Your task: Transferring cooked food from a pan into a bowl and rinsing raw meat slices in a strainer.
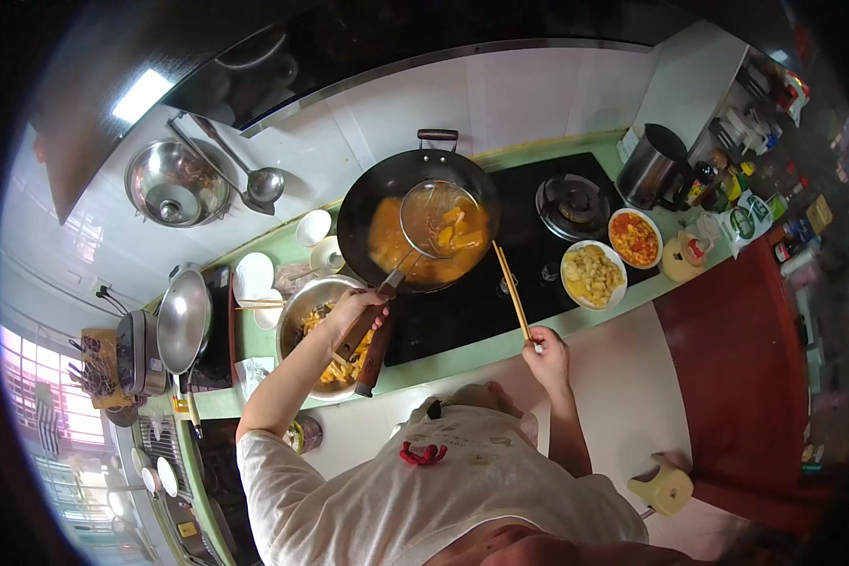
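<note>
My left hand grips the wooden handle of a wire-mesh strainer. The strainer's round basket is over a black wok of orange-brown broth, with yellow-orange pieces in or beneath the mesh; which, I cannot tell. Below my left hand is a steel basin of yellow and dark food, partly hidden by my forearm and the wok's wooden handle. My right hand holds a pair of wooden chopsticks, their tips pointing up beside the wok's right rim, touching no food.
Right of the wok are a second burner, a plate of pale yellow food, a bowl of red-and-yellow food and a metal pitcher. White bowls and a steel frying pan stand left. A range hood hangs above.
</note>
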Demonstrator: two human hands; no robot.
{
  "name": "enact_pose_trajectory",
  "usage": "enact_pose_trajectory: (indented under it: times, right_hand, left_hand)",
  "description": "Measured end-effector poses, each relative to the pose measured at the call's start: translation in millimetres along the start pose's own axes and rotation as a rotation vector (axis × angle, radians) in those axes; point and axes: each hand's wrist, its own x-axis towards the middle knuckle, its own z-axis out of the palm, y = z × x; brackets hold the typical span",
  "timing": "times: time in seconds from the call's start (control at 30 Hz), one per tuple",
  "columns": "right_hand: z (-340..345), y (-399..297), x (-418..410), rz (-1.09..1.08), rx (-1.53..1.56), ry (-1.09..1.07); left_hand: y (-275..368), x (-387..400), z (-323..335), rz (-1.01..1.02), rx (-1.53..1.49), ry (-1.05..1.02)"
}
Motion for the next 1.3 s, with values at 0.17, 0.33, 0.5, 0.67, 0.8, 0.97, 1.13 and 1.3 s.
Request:
enact_pose_trajectory:
  times: [0.17,0.33,0.5,0.67,0.8,0.97,1.13,1.3]
  right_hand:
    - [-4,-2,-1,0.069,0.022,-0.022]
    - [-3,-3,-1,0.077,0.034,-0.047]
    - [5,-5,1,0.082,0.103,-0.043]
    - [17,-6,5,0.093,0.152,-0.073]
    - [25,-10,5,0.078,0.175,-0.081]
    - [31,-14,3,0.055,0.193,-0.134]
    - [36,-13,1,0.079,0.185,-0.203]
    - [48,-14,3,0.143,0.238,-0.233]
  left_hand:
    - [-8,-3,-8,-0.21,-0.429,-0.188]
    - [-8,-18,-4,-0.211,-0.614,-0.209]
    - [18,-51,-11,-0.028,-0.503,-0.186]
    - [64,-84,-13,0.137,-0.406,-0.099]
    - [74,-88,-21,0.247,-0.419,-0.098]
    - [51,-83,-24,0.143,-0.399,-0.014]
    - [18,-91,-27,0.046,-0.238,0.138]
    - [-21,-135,-55,0.144,-0.32,0.195]
